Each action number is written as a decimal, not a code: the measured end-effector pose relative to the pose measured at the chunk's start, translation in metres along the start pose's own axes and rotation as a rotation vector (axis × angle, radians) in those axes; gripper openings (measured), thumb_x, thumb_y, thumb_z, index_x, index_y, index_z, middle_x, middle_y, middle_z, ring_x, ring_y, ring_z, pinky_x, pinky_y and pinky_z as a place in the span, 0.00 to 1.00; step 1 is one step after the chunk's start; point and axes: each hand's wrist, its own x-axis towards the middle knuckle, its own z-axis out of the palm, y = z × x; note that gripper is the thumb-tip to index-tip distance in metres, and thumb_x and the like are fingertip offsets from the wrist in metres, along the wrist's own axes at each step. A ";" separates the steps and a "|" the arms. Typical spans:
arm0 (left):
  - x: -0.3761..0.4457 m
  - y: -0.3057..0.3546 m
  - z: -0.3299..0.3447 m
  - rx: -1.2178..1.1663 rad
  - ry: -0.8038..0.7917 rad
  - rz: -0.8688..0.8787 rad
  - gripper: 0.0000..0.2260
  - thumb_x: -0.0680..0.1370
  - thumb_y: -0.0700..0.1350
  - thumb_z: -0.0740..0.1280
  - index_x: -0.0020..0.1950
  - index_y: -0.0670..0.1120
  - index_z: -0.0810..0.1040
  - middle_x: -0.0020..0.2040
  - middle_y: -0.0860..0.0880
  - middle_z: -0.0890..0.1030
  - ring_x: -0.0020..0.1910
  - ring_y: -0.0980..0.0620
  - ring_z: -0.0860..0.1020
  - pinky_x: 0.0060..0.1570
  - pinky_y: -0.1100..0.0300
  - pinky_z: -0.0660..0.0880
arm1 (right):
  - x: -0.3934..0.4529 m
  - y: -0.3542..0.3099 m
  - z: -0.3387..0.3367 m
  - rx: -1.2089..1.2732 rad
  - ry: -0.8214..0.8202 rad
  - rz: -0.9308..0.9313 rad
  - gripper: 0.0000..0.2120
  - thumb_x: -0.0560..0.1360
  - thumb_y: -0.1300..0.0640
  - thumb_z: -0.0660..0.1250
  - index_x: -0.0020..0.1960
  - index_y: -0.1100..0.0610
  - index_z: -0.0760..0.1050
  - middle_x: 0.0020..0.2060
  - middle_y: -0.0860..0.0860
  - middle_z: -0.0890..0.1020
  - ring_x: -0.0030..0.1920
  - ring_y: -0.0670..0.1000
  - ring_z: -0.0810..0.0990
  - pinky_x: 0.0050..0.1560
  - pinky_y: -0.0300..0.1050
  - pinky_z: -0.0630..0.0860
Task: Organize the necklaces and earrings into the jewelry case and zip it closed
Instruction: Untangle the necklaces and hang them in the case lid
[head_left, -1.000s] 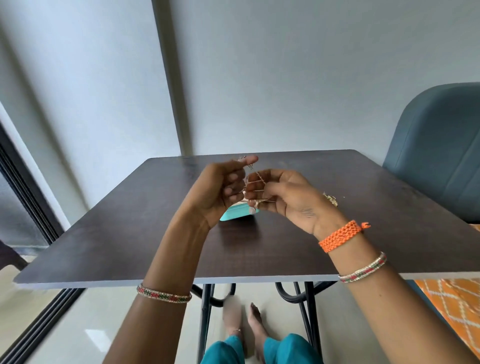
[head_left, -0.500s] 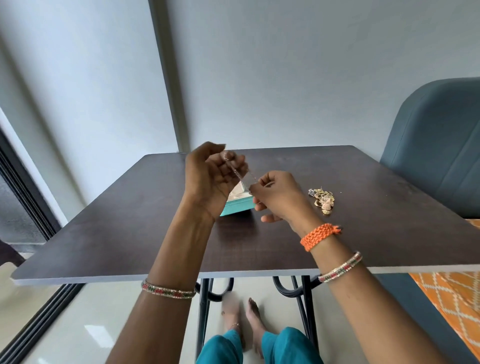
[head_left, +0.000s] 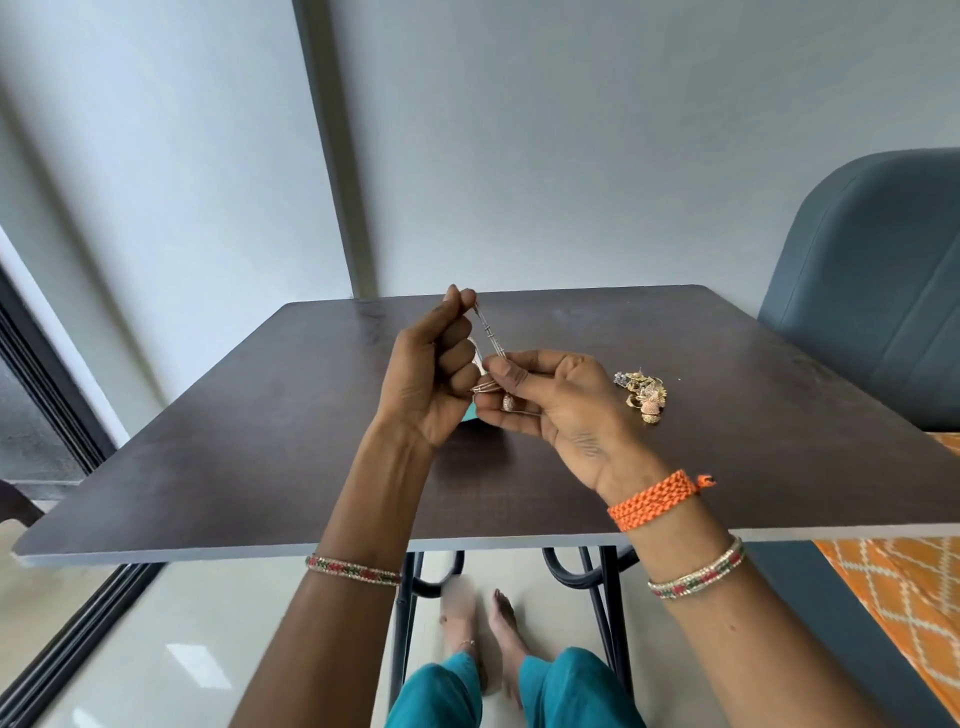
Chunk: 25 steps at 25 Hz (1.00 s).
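A thin chain necklace (head_left: 491, 338) is stretched between my two hands above the dark table (head_left: 260, 441). My left hand (head_left: 436, 379) pinches its upper end between thumb and forefinger. My right hand (head_left: 550, 400) pinches the chain lower down, and a small pendant (head_left: 508, 402) hangs against its fingers. The teal jewelry case (head_left: 470, 413) lies on the table behind my hands, almost wholly hidden. A heap of gold earrings (head_left: 643, 394) lies on the table to the right of my right hand.
A blue-grey upholstered chair (head_left: 872, 291) stands at the table's right side. An orange patterned cloth (head_left: 904, 587) lies lower right. My feet (head_left: 483, 629) rest on the floor under the table, between its black metal legs (head_left: 608, 613).
My left hand has risen and pulled the chain tauter. My right hand has turned palm up, showing the pendant.
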 end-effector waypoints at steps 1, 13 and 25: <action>0.001 0.001 0.000 -0.022 -0.010 -0.010 0.12 0.81 0.46 0.56 0.41 0.46 0.73 0.22 0.55 0.58 0.15 0.58 0.56 0.15 0.68 0.49 | 0.000 0.001 0.000 0.007 -0.011 0.007 0.03 0.73 0.65 0.68 0.44 0.64 0.79 0.33 0.55 0.84 0.32 0.50 0.83 0.41 0.46 0.83; 0.002 0.017 -0.003 0.032 -0.058 -0.175 0.06 0.73 0.43 0.61 0.36 0.46 0.68 0.24 0.54 0.62 0.18 0.59 0.60 0.14 0.69 0.53 | 0.004 0.003 -0.009 -0.262 0.182 -0.101 0.07 0.76 0.62 0.65 0.47 0.63 0.81 0.34 0.53 0.84 0.34 0.47 0.83 0.41 0.42 0.82; -0.017 -0.001 0.000 -0.591 0.200 -0.061 0.10 0.74 0.43 0.64 0.33 0.42 0.76 0.32 0.49 0.79 0.31 0.53 0.76 0.36 0.63 0.76 | 0.009 -0.003 0.001 0.770 0.195 -0.001 0.14 0.78 0.63 0.54 0.34 0.58 0.67 0.21 0.48 0.66 0.22 0.45 0.66 0.36 0.41 0.75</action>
